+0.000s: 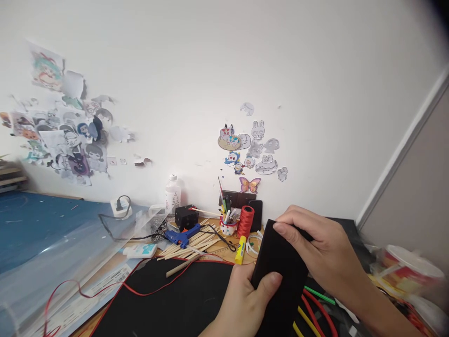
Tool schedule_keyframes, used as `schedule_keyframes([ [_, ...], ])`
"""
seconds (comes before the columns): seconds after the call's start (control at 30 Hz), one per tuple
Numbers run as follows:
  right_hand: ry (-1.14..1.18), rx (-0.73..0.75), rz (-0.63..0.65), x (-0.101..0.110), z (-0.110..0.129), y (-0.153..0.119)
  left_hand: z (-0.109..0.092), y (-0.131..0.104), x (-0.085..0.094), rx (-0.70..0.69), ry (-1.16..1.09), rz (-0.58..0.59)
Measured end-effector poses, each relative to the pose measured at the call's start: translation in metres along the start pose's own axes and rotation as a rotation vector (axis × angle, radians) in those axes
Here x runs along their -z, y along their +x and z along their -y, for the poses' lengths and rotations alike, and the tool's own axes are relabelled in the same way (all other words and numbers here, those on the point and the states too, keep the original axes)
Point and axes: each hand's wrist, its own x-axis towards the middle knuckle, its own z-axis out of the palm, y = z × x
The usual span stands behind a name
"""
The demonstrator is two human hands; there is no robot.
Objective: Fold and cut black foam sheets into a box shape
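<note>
A flat black rectangular piece (282, 255) stands tilted up above the right part of the black mat (175, 292); its exact kind I cannot make out. My left hand (243, 297) grips its left edge low down, thumb across the near face and fingers hidden behind. At the upper edge, my right hand (321, 245) pinches the top between thumb and fingers. Red tubing (324, 311), yellow strips (308, 320) and a green strip (320, 295) lie below my right hand. The bottom of the black piece runs out of view.
Behind the mat lie a blue glue gun (182, 235), wooden sticks (206, 241), a yellow glue stick (240, 250) and a red thread spool (245, 222). A pen cup (228, 228) and a bottle (173, 194) stand near the wall. Red ribbon (140, 293) trails leftward. A tub (410, 269) sits right.
</note>
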Motion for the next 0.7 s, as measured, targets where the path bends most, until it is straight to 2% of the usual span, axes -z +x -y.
schedule_keyframes([
  [0.2, 0.062, -0.098, -0.042, 0.001, -0.009, -0.011, 0.000, -0.008, -0.001, 0.040, 0.260, -0.002],
  [0.33, 0.127, -0.201, -0.117, -0.003, -0.015, -0.025, -0.006, -0.013, -0.005, 0.037, 0.243, -0.003],
  [0.43, 0.180, -0.260, -0.174, -0.009, -0.015, -0.040, -0.014, -0.014, -0.007, -0.004, 0.240, -0.101],
  [0.53, 0.212, -0.248, -0.230, -0.016, -0.011, -0.056, -0.022, -0.013, -0.010, -0.044, 0.334, -0.216],
  [0.7, 0.173, -0.157, -0.338, -0.016, -0.003, -0.077, -0.035, -0.015, -0.020, -0.082, 0.380, -0.233],
])
